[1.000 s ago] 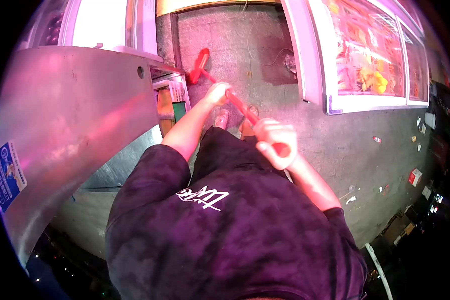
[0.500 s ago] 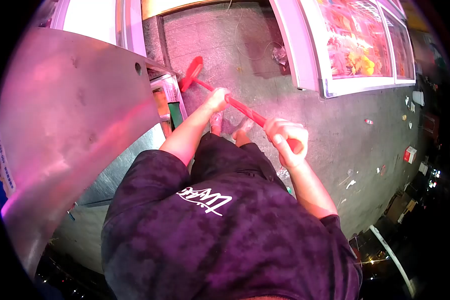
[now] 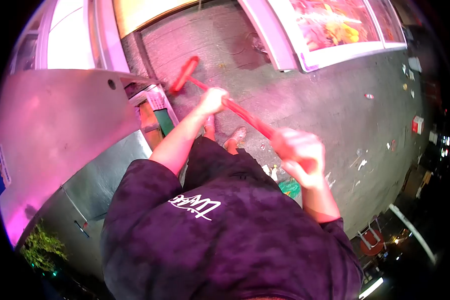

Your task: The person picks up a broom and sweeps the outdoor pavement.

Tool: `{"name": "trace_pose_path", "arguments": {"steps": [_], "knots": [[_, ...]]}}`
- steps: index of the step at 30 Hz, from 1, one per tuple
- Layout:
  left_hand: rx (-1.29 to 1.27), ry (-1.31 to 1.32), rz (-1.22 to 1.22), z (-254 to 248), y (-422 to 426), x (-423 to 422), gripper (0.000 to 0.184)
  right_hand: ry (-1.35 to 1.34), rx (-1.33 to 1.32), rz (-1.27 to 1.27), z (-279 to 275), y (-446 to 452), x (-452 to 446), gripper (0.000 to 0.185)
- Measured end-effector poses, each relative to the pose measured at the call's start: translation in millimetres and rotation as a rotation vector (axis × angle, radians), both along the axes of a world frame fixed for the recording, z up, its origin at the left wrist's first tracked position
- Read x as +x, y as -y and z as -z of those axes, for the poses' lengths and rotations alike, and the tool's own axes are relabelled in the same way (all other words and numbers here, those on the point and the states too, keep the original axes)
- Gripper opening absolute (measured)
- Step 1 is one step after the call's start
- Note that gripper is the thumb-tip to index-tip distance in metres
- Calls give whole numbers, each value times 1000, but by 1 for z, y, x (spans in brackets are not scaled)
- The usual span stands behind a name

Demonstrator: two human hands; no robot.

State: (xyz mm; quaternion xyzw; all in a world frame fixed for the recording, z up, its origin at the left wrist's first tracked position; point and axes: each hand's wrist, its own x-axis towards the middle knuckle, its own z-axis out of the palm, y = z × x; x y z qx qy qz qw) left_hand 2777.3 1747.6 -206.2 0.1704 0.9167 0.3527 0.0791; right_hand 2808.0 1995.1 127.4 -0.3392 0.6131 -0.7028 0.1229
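Observation:
A red broom (image 3: 247, 117) slants across the view, its head (image 3: 184, 75) down at the grey floor ahead of me, beside the metal cabinet's corner. My left hand (image 3: 214, 101) is wrapped round the handle partway down. Near the upper end, my right hand (image 3: 300, 152) is closed round the handle and somewhat blurred. My feet (image 3: 235, 137) in light footwear show below the handle, past my dark shorts. A green bag (image 3: 289, 188) lies on the floor by my right side, partly hidden by my shirt.
A metal counter (image 3: 70, 115) stands on my left, with an open shelf (image 3: 152, 117) under it. Ahead on the right is a lit glass display case (image 3: 330, 30). Litter (image 3: 362, 164) and a red-and-white box (image 3: 418, 124) lie on the floor to the right.
The broom head has moved away from the cabinet corner, to the right over the floor. My right hand has moved right and nearer to me. The view has shifted, showing more of the green bag.

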Motion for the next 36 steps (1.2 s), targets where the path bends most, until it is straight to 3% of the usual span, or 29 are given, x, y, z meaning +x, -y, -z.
{"name": "trace_pose_path", "arguments": {"steps": [2,4,6,8,10,11,15,17,19,20,22,26,28,29,31,33,36], "knots": [[130,35,-95,33,-3,-7,41,44,32,74,49,-6,8,22],[75,47,58,81,-22,-14,40,62,52,134,72,-7,20,29],[214,137,88,75,-74,-4,40,16,70,209,52,-19,26,31],[433,130,166,83,-138,7,34,-20,201,128,25,-56,26,31],[743,464,176,91,-206,25,30,-55,211,137,3,-73,27,32],[564,327,310,109,-235,30,29,-61,254,124,-4,-82,30,33],[233,355,675,-64,-265,22,20,-150,162,117,-43,-107,39,39],[133,322,748,-81,-273,29,21,-195,74,58,-70,-133,47,40],[140,79,702,-90,-266,32,27,-168,-41,26,-82,-155,60,44],[127,79,708,-87,-256,31,27,-143,-96,13,-81,-164,63,43],[30,137,445,-76,-219,29,36,-115,-112,62,-62,-171,63,40],[-120,196,279,13,-94,0,37,-7,-39,145,34,-135,46,27],[221,466,-31,114,-19,-1,31,123,-38,95,85,-98,30,26],[221,470,-27,133,-15,-8,31,123,-77,77,105,-80,22,28],[838,994,-395,155,-5,-18,23,132,8,94,100,-63,3,32],[33,352,105,94,-48,-32,16,94,101,134,79,-57,-9,33],[63,249,179,25,-107,-52,34,39,147,140,21,-79,-27,31]]}}
